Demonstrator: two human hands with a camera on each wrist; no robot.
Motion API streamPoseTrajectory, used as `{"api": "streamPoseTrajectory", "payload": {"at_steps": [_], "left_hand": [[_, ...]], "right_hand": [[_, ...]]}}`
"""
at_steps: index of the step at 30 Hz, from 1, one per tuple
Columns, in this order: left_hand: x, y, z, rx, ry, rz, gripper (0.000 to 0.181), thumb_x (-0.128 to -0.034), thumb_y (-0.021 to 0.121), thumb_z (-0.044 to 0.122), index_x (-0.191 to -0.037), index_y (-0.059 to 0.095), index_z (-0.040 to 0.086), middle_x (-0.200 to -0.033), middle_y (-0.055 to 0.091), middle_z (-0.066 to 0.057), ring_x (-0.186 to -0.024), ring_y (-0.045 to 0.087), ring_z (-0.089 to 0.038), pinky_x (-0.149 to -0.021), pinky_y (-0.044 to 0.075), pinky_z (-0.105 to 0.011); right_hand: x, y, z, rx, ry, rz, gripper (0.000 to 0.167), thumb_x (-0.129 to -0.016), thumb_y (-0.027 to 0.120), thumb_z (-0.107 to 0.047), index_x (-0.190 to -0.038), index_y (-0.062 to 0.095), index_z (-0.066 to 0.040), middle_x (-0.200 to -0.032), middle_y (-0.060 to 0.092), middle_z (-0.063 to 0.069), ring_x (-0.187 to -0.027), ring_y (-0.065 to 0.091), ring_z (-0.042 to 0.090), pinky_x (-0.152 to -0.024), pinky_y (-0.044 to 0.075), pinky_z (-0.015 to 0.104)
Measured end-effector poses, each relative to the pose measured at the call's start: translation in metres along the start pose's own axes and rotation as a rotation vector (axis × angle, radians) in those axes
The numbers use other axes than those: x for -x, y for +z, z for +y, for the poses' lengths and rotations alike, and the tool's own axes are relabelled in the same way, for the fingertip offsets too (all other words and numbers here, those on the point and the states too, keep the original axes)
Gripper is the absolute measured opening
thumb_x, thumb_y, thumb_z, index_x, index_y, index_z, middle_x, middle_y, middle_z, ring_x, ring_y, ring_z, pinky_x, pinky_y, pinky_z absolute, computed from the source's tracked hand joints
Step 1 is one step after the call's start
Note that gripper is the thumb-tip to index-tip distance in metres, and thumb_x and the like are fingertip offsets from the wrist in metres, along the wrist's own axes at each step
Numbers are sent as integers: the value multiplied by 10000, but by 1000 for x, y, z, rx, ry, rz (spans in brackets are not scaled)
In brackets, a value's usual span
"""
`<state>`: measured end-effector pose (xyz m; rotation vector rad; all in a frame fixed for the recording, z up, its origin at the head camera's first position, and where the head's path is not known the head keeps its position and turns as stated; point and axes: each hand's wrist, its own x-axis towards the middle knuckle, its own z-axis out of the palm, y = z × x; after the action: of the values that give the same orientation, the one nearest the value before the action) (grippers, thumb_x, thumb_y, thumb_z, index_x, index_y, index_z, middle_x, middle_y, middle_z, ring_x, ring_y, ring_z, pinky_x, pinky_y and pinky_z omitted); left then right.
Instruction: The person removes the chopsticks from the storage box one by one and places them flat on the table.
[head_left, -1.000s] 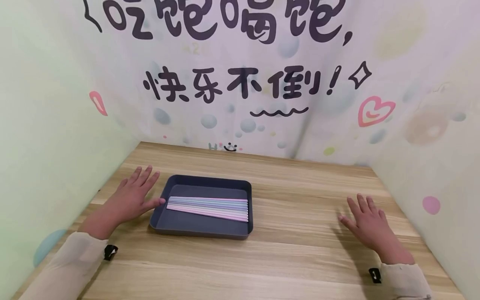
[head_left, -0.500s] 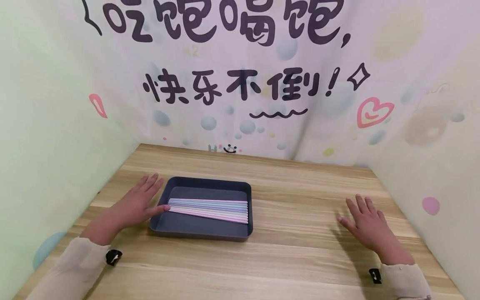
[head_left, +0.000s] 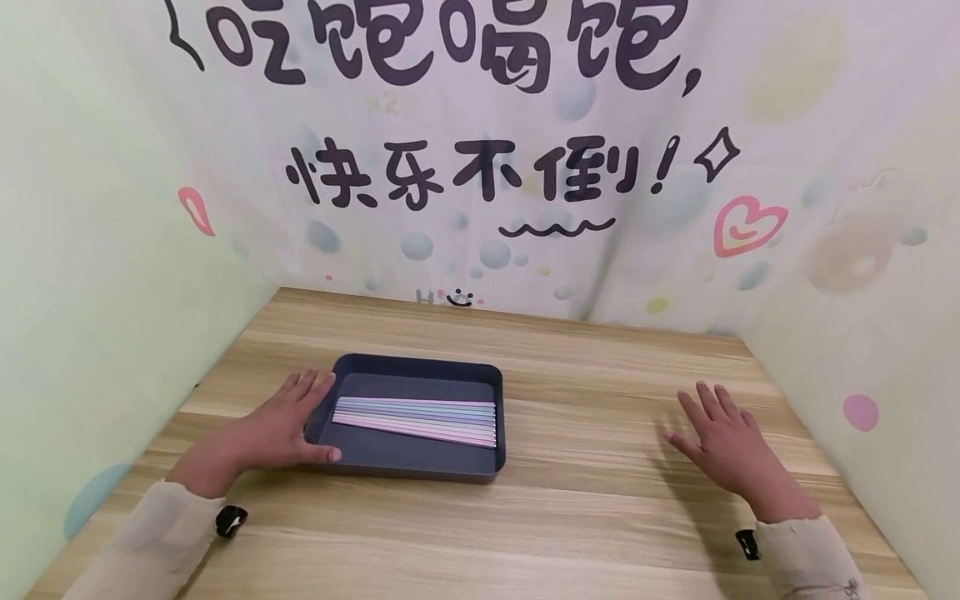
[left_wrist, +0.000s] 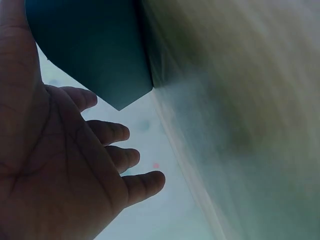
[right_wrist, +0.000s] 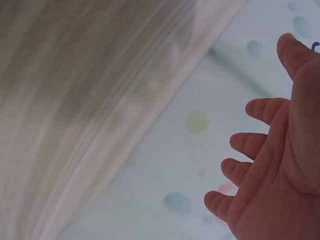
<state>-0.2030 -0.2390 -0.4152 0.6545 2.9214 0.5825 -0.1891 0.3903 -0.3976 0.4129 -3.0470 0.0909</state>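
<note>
The head view is bright and softly lit, with a greenish tint on the left wall (head_left: 97, 208) and a faint purple one on the back wall (head_left: 442, 108). A soft shadow lies on the worktop (head_left: 585, 533) beside the right grip (head_left: 731, 454). The left wrist view is dimmer and blue-green, the tray (left_wrist: 95, 50) dark, the worktop smeared and hazy. The right wrist view blurs the worktop into streaks; the right grip looks sharper.
</note>
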Motion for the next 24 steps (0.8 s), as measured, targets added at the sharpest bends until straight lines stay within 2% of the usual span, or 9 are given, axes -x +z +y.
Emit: {"api": "streamPoseTrajectory", "payload": {"at_steps": [6, 15, 20, 24], "left_hand": [[2, 1, 2, -5, -4, -18, 1259, -710, 776, 663, -1526, 189, -96, -1520, 144, -422, -1385, 92, -620, -1051, 197, -707], [5, 4, 4, -61, -68, -33, 1311, -670, 735, 756, -1523, 211, -90, -1520, 198, -399, -1387, 117, -608, -1004, 214, -749], [6, 4, 7, -105, -139, -25, 1312, -638, 704, 814, -1536, 257, -31, -1521, 215, -384, -1392, 92, -601, -997, 110, -787], [3, 4, 8, -123, -163, -13, 1311, -613, 682, 850, -1542, 288, 13, -1509, 249, -366, -1391, 102, -580, -994, 71, -795]], "right_hand": [[-5, -4, -10, 40, -34, -2, 753, -997, 546, -490, -1494, 364, 45, -1532, 217, 368, -1407, 147, 561, -1003, 190, 741], [-11, -7, -32, 135, -126, 4, 711, -974, 599, -466, -1468, 429, 16, -1530, 285, 321, -1408, 210, 521, -1022, 222, 717], [-17, -13, -44, 166, -184, 11, 712, -960, 614, -479, -1467, 447, -8, -1534, 302, 296, -1417, 220, 495, -1022, 230, 716], [-21, -19, -54, 197, -230, -7, 701, -952, 634, -455, -1468, 452, -17, -1537, 309, 288, -1422, 224, 485, -1035, 238, 698]]}}
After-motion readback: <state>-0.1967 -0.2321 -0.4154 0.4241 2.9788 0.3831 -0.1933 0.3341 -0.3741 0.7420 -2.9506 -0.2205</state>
